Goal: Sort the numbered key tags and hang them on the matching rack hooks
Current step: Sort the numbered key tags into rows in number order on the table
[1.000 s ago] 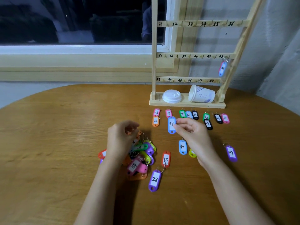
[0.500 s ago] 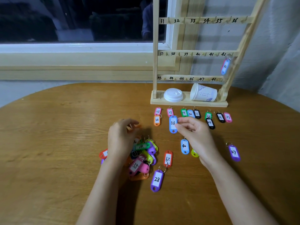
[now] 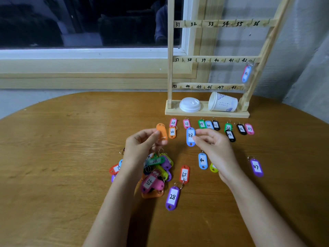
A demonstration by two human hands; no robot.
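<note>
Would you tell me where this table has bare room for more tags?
Bare table spreads left of the rack base and the left hand, which holds an orange tag; more lies right of the purple 47 tag. Crowded: the pile beneath that hand, and the tag row by the right hand, which pinches the blue 38 tag.

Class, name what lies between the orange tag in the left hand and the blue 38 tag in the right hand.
The orange 25 tag lies on the table between the held orange tag and the 38 tag; head view.
</note>
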